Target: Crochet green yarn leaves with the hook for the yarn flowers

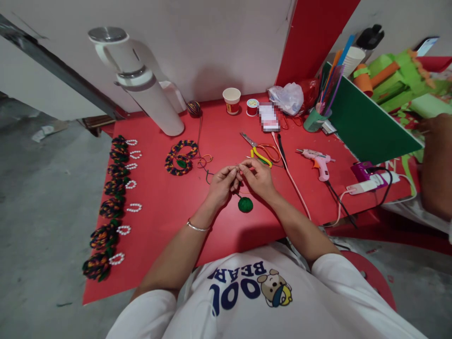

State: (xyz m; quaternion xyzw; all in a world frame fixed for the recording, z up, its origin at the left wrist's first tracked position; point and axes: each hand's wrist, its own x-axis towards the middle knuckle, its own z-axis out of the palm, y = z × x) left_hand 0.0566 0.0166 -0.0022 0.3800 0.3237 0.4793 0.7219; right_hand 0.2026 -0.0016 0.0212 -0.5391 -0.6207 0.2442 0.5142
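My left hand (223, 184) and my right hand (259, 179) meet over the middle of the red table, fingertips pinched together. A dark green strand of yarn (238, 195) runs from the green yarn ball (245, 204) up to my left fingers, which are closed on it. What my right fingertips pinch is too small to make out. Just beyond my right hand lie scissors (263, 155) with yellow and orange handles. Left of my hands rests a braided multicolour yarn piece (181, 157) with a green bit on it; a loose strand leads back to a dark yarn ball (194, 108).
Several yarn bundles (112, 207) with white bead loops (134, 207) line the left edge of the red table (151, 254). Behind stand a tall bottle (155, 103) and a paper cup (231, 100). A pink glue gun (318, 162), cables and a power strip (372, 182) lie right, near another person's arm (438, 165).
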